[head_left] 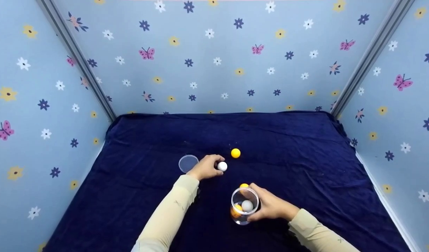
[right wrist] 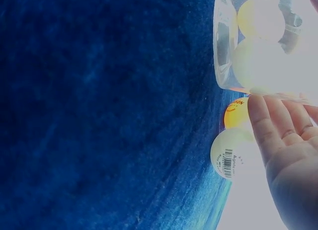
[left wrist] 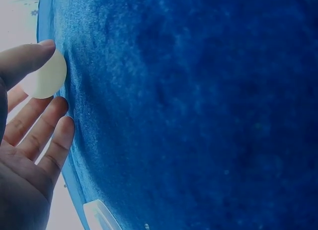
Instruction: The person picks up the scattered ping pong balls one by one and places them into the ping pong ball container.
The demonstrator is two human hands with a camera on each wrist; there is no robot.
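Observation:
My left hand (head_left: pixel 208 167) pinches a white ping-pong ball (head_left: pixel 222 166) between thumb and fingers, low over the cloth. In the left wrist view the thumb lies across this ball (left wrist: pixel 52 76). My right hand (head_left: pixel 269 203) grips a clear plastic jar (head_left: pixel 241 219) by its side, mouth up. Inside the jar are an orange ball (head_left: pixel 236 210) and a white ball (head_left: pixel 247 205). Just behind the jar an orange ball (head_left: pixel 244 185) is partly hidden. The right wrist view shows a white ball with a barcode (right wrist: pixel 228 155) beside an orange ball (right wrist: pixel 236 113).
A round clear lid (head_left: pixel 188 163) lies flat, left of my left hand. Farther back sits another orange ball (head_left: pixel 235 153). Dark blue cloth (head_left: pixel 288 147) covers the table, with patterned walls (head_left: pixel 214 52) on three sides.

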